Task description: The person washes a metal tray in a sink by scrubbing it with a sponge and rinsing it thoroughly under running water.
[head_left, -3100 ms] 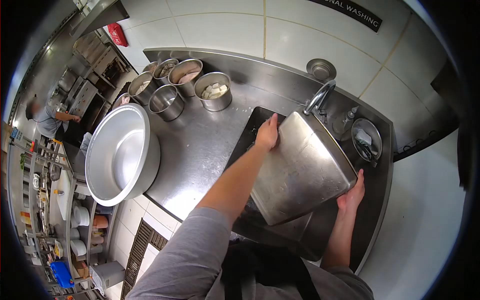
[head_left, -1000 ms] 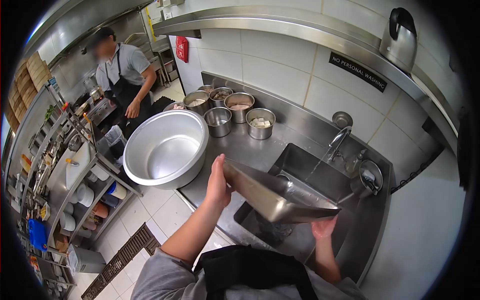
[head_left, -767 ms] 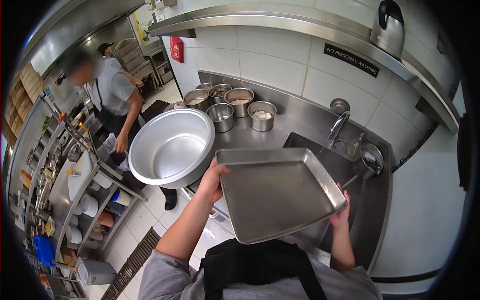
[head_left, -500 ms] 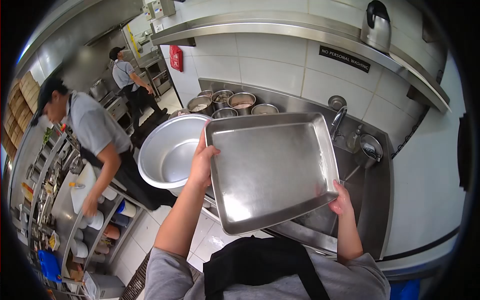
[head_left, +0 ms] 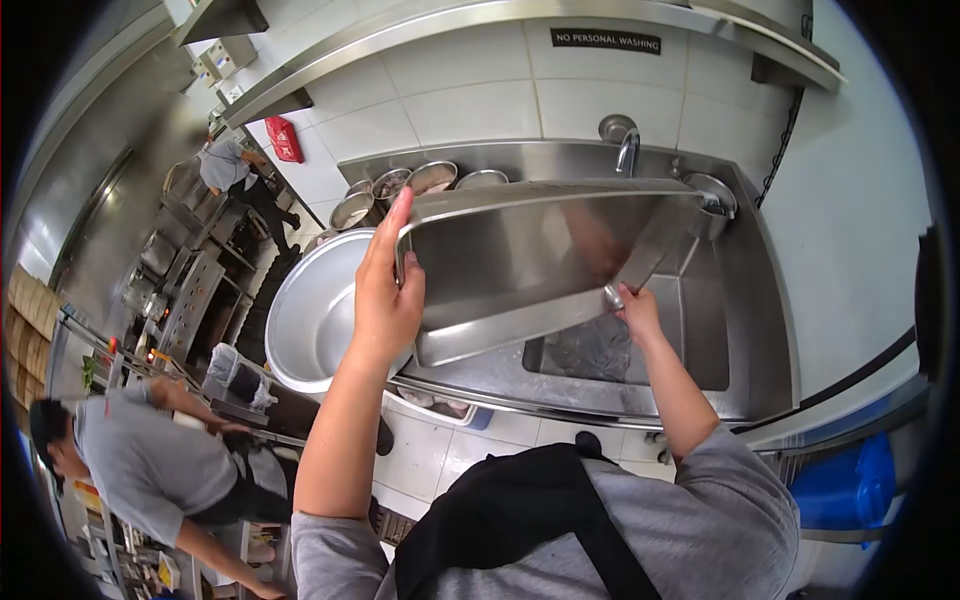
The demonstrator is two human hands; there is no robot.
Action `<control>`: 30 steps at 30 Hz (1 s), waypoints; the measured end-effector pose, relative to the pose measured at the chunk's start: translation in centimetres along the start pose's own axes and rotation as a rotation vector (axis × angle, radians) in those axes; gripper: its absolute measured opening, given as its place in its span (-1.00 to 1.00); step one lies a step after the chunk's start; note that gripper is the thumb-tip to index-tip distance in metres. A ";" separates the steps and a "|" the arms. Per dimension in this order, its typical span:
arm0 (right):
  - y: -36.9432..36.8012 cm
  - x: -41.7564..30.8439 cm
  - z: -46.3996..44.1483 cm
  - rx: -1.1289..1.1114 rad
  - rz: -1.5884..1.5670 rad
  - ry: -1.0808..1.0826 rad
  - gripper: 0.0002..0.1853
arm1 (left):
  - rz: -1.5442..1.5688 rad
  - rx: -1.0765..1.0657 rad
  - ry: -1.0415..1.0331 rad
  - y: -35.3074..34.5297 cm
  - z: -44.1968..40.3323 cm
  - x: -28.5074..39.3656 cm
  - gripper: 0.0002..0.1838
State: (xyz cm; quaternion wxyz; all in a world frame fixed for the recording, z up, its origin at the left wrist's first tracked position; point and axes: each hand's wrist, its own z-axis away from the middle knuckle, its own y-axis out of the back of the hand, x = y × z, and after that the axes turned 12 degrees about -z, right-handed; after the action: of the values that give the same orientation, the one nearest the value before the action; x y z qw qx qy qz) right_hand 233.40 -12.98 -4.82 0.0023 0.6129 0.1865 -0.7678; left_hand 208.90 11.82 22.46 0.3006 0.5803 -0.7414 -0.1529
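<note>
A deep rectangular metal baking tray (head_left: 500, 250) is held up over the sink counter, steeply tilted with its inside towards me. My left hand (head_left: 383, 295) grips its left side, fingers along the outside and thumb at the rim. At the lower right corner, my right hand (head_left: 638, 310) holds the tray's near edge. Below and beyond it lies the sink basin (head_left: 705, 335), with some water visible in it. A large aluminium tub (head_left: 312, 320) stands to the left, behind my left wrist, partly hidden by my arm. The tray blocks part of the counter behind it.
Several round metal pots (head_left: 432, 177) stand at the back left of the counter. The tap (head_left: 627, 155) rises behind the tray, near a small metal pot (head_left: 715, 190). A co-worker (head_left: 150, 450) bends at lower left; another person (head_left: 225, 165) stands farther off. A blue bin (head_left: 845, 490) is right.
The tray has tipped from facing me nearly flat to a steep tilt, its right end swinging up and back. My view has shifted, and the nearby co-worker appears lower down.
</note>
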 end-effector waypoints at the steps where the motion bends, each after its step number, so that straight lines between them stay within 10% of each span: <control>1: -0.2 0.1 -0.1 0.030 -0.031 0.025 -0.78 | -0.044 0.058 -0.071 -0.2 0.1 0.5 -0.26; 12: -1.2 -1.0 -3.9 -0.042 -0.161 -0.004 -0.78 | -0.087 0.091 -0.253 -2.4 -1.5 2.6 -0.12; 21: -1.4 -0.1 -9.2 0.226 -0.366 0.386 -0.79 | 0.075 0.040 0.219 -7.2 -3.5 4.2 -0.27; 30: -1.4 -2.4 -14.1 0.122 -0.653 0.156 -0.59 | 0.185 0.265 0.251 -11.0 -3.6 3.9 -0.41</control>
State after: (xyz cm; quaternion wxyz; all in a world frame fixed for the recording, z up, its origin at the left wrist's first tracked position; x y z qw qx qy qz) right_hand 246.94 -8.11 -4.67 -0.2946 0.5766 0.3263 -0.6887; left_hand 219.08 5.50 19.94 0.3242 0.5587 -0.7619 0.0476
